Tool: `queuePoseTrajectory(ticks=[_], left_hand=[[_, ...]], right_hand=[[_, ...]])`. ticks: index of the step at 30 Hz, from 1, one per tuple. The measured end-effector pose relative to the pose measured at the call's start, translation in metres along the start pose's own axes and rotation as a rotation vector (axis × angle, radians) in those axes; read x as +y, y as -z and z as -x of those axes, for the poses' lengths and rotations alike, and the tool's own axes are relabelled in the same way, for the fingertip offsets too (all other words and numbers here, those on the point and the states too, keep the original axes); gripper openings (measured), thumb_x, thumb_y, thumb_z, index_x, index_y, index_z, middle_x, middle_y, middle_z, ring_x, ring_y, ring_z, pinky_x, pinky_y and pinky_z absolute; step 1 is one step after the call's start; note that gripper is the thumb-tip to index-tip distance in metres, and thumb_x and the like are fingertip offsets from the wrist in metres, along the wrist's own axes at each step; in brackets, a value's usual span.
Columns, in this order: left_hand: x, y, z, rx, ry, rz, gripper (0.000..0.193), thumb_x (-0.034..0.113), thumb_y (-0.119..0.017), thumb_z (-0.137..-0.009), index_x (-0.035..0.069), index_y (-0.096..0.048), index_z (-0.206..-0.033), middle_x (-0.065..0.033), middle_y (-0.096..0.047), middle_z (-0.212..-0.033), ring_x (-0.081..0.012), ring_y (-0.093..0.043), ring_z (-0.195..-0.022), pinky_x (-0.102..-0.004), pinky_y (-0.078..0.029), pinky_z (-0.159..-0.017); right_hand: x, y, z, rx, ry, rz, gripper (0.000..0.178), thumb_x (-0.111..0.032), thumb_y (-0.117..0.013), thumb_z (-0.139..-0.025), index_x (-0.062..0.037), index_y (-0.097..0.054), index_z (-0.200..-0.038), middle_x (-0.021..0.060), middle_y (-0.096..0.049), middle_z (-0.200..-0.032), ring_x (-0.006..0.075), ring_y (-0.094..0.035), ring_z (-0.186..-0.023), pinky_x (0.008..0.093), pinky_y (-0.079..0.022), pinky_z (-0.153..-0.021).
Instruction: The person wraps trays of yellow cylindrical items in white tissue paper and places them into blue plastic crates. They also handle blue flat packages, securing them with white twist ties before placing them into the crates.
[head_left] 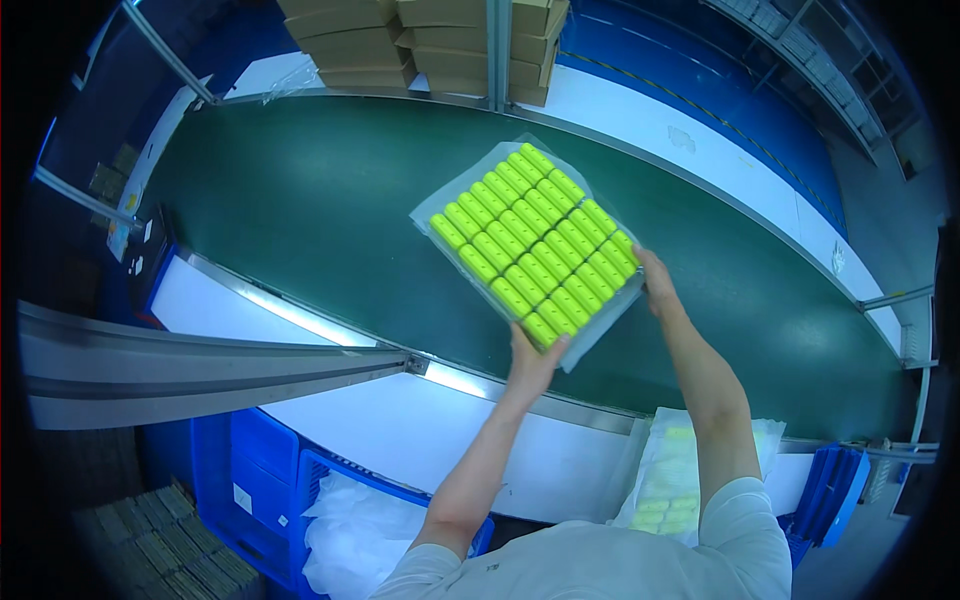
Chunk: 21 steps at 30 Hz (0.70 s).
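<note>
A pale tray (428, 214) carries rows of bright yellow-green oblong pieces (540, 230), with translucent sheeting showing around its edges. The tray is turned at an angle over a green belt surface (330, 200); I cannot tell whether it is lifted or resting. My left hand (532, 362) grips the tray's near corner, thumb at the last pieces. At the right corner, my right hand (655, 282) closes on the edge. The fingers under the tray are hidden on both sides.
Another stack of yellow-green pieces under white sheeting (665, 470) lies beside my right arm. Blue crates (250, 470), one with white bags (355, 530), stand at near left. A metal post (220, 370) juts in from the left. Cardboard boxes (430, 45) are piled beyond the belt.
</note>
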<state>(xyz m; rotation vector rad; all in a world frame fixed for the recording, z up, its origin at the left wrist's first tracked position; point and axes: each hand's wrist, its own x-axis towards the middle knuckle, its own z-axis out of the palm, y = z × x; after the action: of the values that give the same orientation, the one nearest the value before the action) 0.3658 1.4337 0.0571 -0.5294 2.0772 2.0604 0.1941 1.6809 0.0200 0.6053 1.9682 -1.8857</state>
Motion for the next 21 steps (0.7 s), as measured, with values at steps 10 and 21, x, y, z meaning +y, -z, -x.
queuePoseTrajectory(ticks=[10, 21], left_hand=[[-0.031, -0.038, 0.042, 0.122, -0.058, -0.052, 0.107, 0.039, -0.072, -0.09, -0.013, -0.003, -0.153, -0.0338, -0.022, -0.155, -0.0447, -0.025, -0.144, -0.0483, -0.023, -0.12], [0.025, 0.044, -0.028, -0.055, -0.024, -0.439, 0.097, 0.042, -0.075, -0.085, -0.007, -0.023, -0.151, -0.0295, -0.038, -0.148, -0.0415, -0.037, -0.14, -0.0486, -0.032, -0.116]], right_hand=[[0.024, 0.056, 0.028, -0.096, -0.054, 0.086, 0.063, -0.054, -0.058, -0.094, -0.0078, -0.057, -0.138, 0.0104, -0.058, -0.137, 0.0246, -0.049, -0.131, 0.0423, -0.034, -0.111], [0.087, 0.044, 0.123, -0.15, -0.179, -0.091, 0.061, -0.048, -0.046, -0.103, -0.009, -0.043, -0.15, 0.0081, -0.049, -0.15, 0.0254, -0.042, -0.139, 0.0424, -0.029, -0.115]])
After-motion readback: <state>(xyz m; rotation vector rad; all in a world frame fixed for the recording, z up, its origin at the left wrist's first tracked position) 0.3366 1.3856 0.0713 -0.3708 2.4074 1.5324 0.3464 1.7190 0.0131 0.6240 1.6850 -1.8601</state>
